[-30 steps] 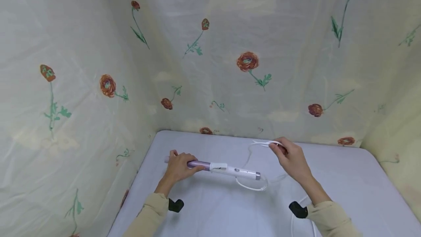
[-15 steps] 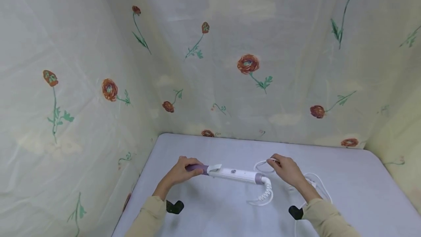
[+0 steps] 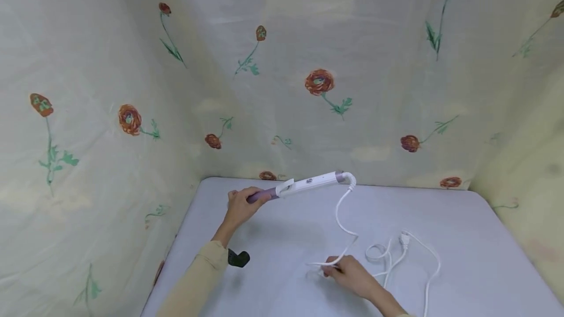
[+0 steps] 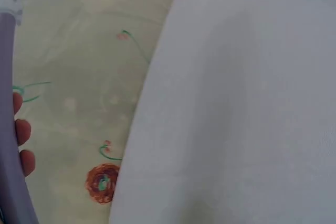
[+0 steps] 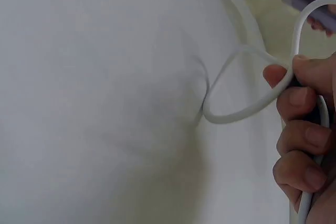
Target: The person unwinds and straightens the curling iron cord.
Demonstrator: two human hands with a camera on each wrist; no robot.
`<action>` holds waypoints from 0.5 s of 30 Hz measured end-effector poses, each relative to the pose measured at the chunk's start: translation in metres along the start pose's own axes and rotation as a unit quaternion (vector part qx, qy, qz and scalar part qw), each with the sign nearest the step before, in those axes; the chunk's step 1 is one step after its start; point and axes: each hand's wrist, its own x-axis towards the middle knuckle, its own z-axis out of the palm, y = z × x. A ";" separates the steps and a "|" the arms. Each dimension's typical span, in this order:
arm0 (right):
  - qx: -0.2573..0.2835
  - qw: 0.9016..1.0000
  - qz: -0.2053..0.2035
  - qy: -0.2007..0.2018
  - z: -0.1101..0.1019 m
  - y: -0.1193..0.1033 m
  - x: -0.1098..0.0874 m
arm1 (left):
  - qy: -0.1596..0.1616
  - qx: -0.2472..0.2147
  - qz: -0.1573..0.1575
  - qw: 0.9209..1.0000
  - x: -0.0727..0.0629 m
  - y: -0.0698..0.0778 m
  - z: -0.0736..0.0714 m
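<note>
A curling iron point(image 3: 310, 183) with a white handle and a purple barrel is held above the table, its handle end higher and to the right. My left hand point(image 3: 240, 208) grips it by the barrel; in the left wrist view fingertips point(image 4: 23, 132) curl round the purple barrel point(image 4: 7, 103). From the handle end the white cord point(image 3: 338, 212) hangs down to my right hand point(image 3: 352, 275), low over the table. The right wrist view shows that hand's curled fingers point(image 5: 299, 140) and thumb pinching the cord point(image 5: 244, 113), which forms a loop beside them.
The cord's white plug point(image 3: 404, 240) and more loose cord point(image 3: 429, 258) lie on the white table point(image 3: 467, 224), right of my right hand. Flower-printed cloth point(image 3: 370, 111) stands along the back and both sides. A black wrist mount point(image 3: 238, 259) juts from my left sleeve.
The curling iron's handle end has risen and tilted up, drawing the cord out long. My right hand has moved down and left, toward the table's front, still holding cord.
</note>
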 end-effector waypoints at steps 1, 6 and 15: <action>0.009 1.000 0.003 -0.012 0.008 -0.007 -0.004 | 0.005 0.014 0.004 1.000 0.002 -0.001 0.004; 0.083 0.994 0.026 -0.069 0.050 -0.029 -0.023 | -0.001 0.109 0.031 0.994 0.006 -0.007 0.033; 0.040 0.986 -0.037 0.158 0.115 0.019 -0.041 | -0.030 0.189 0.082 0.978 -0.012 -0.028 0.076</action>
